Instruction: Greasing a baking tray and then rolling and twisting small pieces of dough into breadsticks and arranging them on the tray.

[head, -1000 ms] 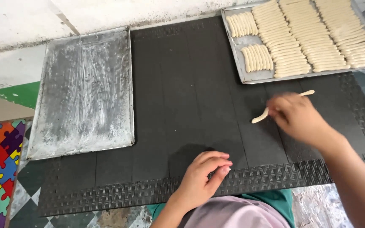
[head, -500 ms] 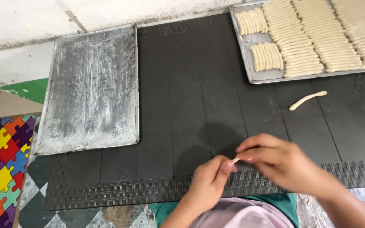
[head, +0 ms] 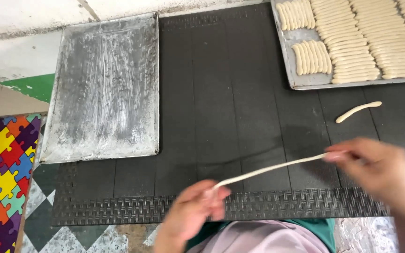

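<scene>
Left hand (head: 194, 211) pinched 1 end of the dough strand (head: 270, 169), right hand (head: 376, 166) pinched the other; strand hung stretched between both sets of fingertips. Risk: it looked thin mid-span, and more pull would probably snap it.

Bare tray (head: 104, 84) left, filled tray (head: 305, 83) right

A matt black mat (head: 240, 93) with a woven-textured border. On it, a dull metal tray (head: 104, 89), smeared and streaked with a whitish film. A second metal tray (head: 289, 56) holds pale, smooth, matt dough sticks (head: 352, 42). A thin, soft dough strand (head: 273, 168) looks smooth.
</scene>
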